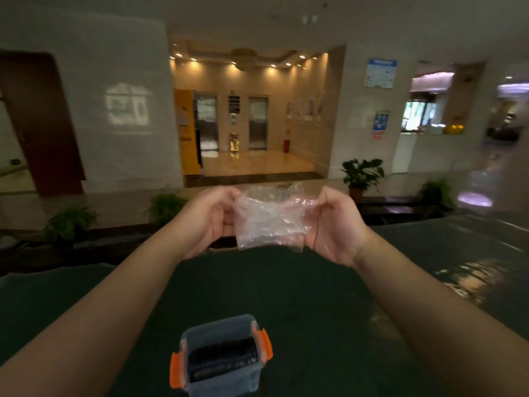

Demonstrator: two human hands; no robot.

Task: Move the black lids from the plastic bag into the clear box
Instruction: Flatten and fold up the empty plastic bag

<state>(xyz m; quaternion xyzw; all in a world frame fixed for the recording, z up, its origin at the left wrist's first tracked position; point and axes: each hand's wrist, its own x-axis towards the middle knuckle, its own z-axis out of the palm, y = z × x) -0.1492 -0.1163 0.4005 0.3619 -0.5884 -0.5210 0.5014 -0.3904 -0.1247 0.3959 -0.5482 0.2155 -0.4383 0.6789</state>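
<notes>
A crumpled clear plastic bag (269, 219) is held up at chest height over the far part of the dark green table (329, 296). My left hand (206, 222) grips its left edge and my right hand (332, 224) grips its right edge. No lids show inside the bag. Below, near the table's front edge, stands the clear box (220, 356) with orange side clips. A row of black lids (223, 358) lies inside it.
Beyond the table's far edge are several potted plants (362, 174) and a glossy lobby floor leading to lift doors (257, 123). A brown door (43, 121) stands at the left. A wet, shiny patch marks the table's right side (469, 270).
</notes>
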